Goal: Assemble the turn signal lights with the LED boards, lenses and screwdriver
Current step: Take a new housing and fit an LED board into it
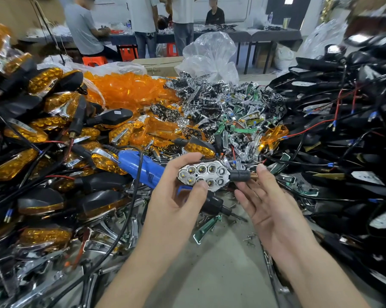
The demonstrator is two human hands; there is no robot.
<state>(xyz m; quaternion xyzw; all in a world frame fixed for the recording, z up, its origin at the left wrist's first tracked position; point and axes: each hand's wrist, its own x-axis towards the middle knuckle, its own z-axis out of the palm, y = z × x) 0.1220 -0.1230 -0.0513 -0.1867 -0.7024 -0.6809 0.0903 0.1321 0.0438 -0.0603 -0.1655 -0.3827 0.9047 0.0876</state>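
No legible text, white sticker on black housing blurred, print on cardboard box unreadable

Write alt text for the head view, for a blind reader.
A left hand grips a lensless turn signal light, LEDs facing up; the right hand, fingers straight, reaches its stem. A blue screwdriver lies behind, among piled orange lenses and black housings.

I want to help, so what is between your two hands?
In the head view, the light in the left hand points its black stem toward the right hand; below the stem lies the black front end of the screwdriver.
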